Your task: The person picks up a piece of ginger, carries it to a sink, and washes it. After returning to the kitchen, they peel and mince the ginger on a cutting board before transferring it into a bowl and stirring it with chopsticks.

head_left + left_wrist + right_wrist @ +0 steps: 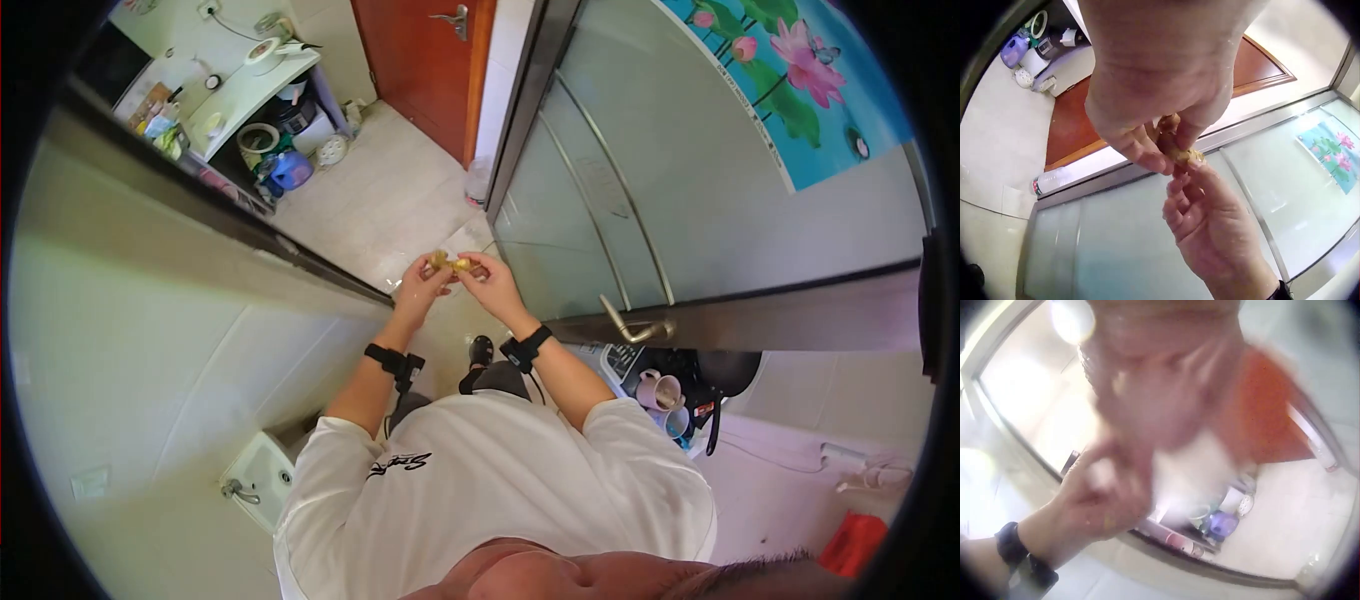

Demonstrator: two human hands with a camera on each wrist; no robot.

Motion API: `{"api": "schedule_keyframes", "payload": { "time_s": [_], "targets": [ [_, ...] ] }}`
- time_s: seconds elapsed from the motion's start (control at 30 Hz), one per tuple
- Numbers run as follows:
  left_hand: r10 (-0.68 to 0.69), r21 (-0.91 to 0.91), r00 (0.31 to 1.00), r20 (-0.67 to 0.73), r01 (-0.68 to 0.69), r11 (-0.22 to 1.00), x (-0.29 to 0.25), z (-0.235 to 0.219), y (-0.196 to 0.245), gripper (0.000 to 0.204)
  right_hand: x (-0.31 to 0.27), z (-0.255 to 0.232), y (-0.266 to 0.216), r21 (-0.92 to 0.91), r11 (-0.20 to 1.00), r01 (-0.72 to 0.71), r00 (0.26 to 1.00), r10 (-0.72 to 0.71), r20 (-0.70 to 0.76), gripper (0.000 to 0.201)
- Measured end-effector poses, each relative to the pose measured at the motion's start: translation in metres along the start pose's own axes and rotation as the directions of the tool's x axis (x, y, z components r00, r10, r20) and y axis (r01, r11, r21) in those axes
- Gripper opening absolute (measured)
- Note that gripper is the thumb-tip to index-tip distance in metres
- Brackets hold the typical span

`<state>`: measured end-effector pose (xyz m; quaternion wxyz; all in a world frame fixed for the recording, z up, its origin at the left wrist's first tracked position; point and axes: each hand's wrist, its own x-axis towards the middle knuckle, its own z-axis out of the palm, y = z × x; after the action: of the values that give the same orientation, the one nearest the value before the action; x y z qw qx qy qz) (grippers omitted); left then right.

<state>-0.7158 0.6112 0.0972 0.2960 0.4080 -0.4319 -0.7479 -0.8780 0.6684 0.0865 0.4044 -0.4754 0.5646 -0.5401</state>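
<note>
At ten o'clock a shelf stands on the floor. My left hand pinches one end of a small yellow piece; my right hand, at its three o'clock, pinches the other end. At four o'clock a door handle juts from the glass door.

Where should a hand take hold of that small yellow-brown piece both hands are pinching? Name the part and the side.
Take the small yellow-brown piece by its free lower end, coming from below, as the right hand does. The left hand covers its top from above, and its fingers hide the upper part, so only the underside shows.
</note>
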Motion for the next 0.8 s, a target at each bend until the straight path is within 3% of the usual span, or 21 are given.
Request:
{"api": "schedule_keyframes", "payload": {
  "time_s": [0.3, 0.37, 0.4, 0.47, 0.53, 0.57, 0.63, 0.67, 0.73, 0.77, 0.8],
  "targets": [
    [0.030, 0.034, 0.994, -0.104, -0.026, 0.999, 0.139, 0.006, 0.042, 0.034, 0.139, -0.009, 0.029, 0.104, 0.992, -0.070, 0.989, 0.082, -0.123, 0.025],
    [0.010, -0.005, 0.993, -0.120, -0.010, 1.000, 0.169, -0.008, 0.033, 0.034, 0.169, -0.016, 0.044, 0.186, 0.963, -0.196, 0.964, 0.223, -0.142, 0.028],
    [0.005, -0.040, 0.990, -0.144, -0.011, 0.999, 0.193, -0.017, 0.036, 0.034, 0.195, -0.018, 0.046, 0.159, 0.973, -0.168, 0.976, 0.187, -0.109, 0.028],
    [-0.039, -0.111, 0.960, -0.279, 0.008, 0.994, 0.215, -0.034, 0.036, 0.037, 0.212, -0.019, 0.060, -0.022, 0.988, -0.151, 0.938, 0.136, -0.320, 0.031],
    [-0.130, -0.060, 0.874, -0.468, 0.115, 0.992, 0.235, -0.054, 0.039, 0.038, 0.240, -0.024, 0.083, -0.109, 0.983, -0.147, 0.960, 0.115, -0.256, 0.028],
    [-0.123, -0.079, 0.862, -0.492, 0.097, 0.992, 0.244, -0.067, 0.042, 0.038, 0.258, -0.022, 0.093, -0.179, 0.973, -0.143, 0.969, 0.100, -0.227, 0.024],
    [-0.130, 0.139, 0.827, -0.546, 0.243, 0.960, 0.254, -0.094, 0.043, 0.040, 0.285, 0.002, 0.093, -0.210, 0.975, -0.072, 0.979, 0.029, -0.201, 0.022],
    [-0.133, 0.118, 0.811, -0.570, 0.241, 0.963, 0.254, -0.105, 0.040, 0.040, 0.292, 0.015, 0.093, -0.231, 0.973, -0.014, 0.978, -0.034, -0.204, 0.021],
    [0.041, 0.528, 0.771, -0.635, 0.395, 0.752, 0.259, -0.125, 0.044, 0.041, 0.320, 0.033, 0.109, -0.273, 0.961, 0.036, 0.993, -0.065, -0.098, 0.020],
    [0.044, 0.506, 0.748, -0.662, 0.403, 0.763, 0.262, -0.134, 0.046, 0.041, 0.336, 0.042, 0.121, -0.314, 0.946, 0.080, 0.995, -0.093, -0.026, 0.019],
    [0.034, 0.584, 0.765, -0.643, 0.462, 0.667, 0.265, -0.142, 0.050, 0.042, 0.353, 0.051, 0.128, -0.349, 0.928, 0.128, 0.992, -0.120, 0.046, 0.018]
  ]
}}
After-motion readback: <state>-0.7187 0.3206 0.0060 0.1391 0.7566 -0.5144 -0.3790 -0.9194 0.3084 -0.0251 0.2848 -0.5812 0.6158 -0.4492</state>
